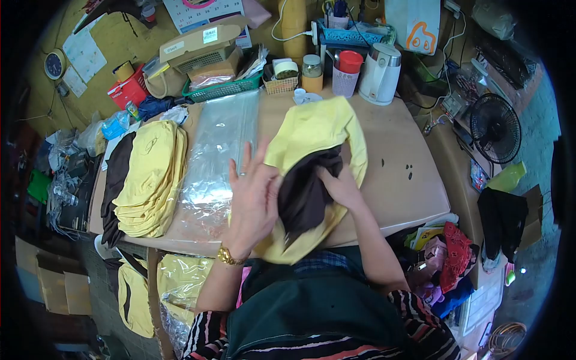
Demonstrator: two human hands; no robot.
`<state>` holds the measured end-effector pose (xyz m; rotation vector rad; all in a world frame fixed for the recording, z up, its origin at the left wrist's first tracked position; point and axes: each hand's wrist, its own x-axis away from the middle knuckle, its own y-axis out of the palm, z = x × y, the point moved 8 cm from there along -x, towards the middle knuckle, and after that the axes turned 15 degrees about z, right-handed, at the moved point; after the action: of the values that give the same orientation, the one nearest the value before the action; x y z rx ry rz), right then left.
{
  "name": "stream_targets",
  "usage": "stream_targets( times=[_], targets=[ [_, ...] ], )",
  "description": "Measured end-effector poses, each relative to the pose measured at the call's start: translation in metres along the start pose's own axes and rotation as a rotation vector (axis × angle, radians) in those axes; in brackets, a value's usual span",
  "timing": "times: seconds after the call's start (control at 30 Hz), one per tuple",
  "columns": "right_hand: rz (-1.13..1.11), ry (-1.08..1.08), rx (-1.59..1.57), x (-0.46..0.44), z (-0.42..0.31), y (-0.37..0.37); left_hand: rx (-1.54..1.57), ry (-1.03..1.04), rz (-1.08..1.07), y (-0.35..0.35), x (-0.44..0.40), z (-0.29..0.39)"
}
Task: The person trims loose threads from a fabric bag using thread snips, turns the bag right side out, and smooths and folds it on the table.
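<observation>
While the bare left hand (255,195) and right hand (344,189) seemingly arrange yellow-and-dark-brown fabric (303,186) mid-frame, each grip's closure is unclear; smoothing seems due next.

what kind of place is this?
Probably a small garment finishing or packing workshop: there's a stack of yellow cloth pieces beside clear plastic sheets or bags on the worktable, and a similar yellow-and-dark piece is being handled.
</observation>
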<state>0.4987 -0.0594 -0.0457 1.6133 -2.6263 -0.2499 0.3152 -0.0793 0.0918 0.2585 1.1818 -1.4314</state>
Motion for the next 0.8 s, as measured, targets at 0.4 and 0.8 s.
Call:
stream_targets(
  times=[0.4,0.8],
  targets=[
    [-0.067,-0.324,-0.115,0.006,-0.068,0.060,-0.072,0.468,-0.488,0.039,0.029,0.074],
    [-0.127,-0.325,-0.153,-0.045,-0.084,0.061,0.164,0.208,-0.047,-0.008,0.009,0.044]
  ],
)
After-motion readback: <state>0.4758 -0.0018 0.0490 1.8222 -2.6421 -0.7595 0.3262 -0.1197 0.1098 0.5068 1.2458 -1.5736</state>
